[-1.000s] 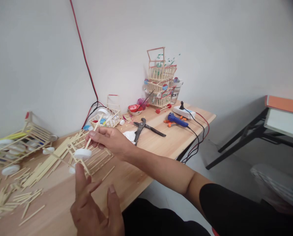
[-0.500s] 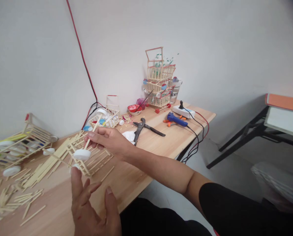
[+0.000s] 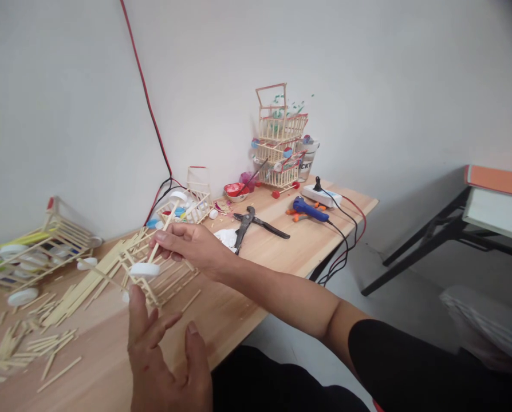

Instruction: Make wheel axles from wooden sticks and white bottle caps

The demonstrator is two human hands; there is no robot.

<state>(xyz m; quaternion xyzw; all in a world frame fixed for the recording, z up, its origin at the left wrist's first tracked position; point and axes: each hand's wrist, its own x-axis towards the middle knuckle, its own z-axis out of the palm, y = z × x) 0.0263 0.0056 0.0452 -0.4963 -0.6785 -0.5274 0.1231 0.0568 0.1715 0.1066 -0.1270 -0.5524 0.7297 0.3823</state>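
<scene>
My right hand (image 3: pixel 191 246) pinches a thin wooden stick (image 3: pixel 161 233) that carries a white bottle cap (image 3: pixel 144 269) at its lower end, held above the wooden table (image 3: pixel 256 252). My left hand (image 3: pixel 165 360) hovers just below the cap with its fingers spread and nothing in them. Under the cap lies a flat frame of glued sticks (image 3: pixel 161 280).
Loose sticks (image 3: pixel 32 343) litter the left of the table beside a stick cart with white caps (image 3: pixel 32 252). Behind lie pliers (image 3: pixel 251 223), a blue glue gun (image 3: pixel 310 209), a power strip (image 3: pixel 322 195), stacked stick carts (image 3: pixel 279 143) and red and black cables (image 3: pixel 153 126).
Nothing has shifted beyond a slight wobble: my left hand dipped and came back up under the cap, and the stick in my right hand stayed in place.
</scene>
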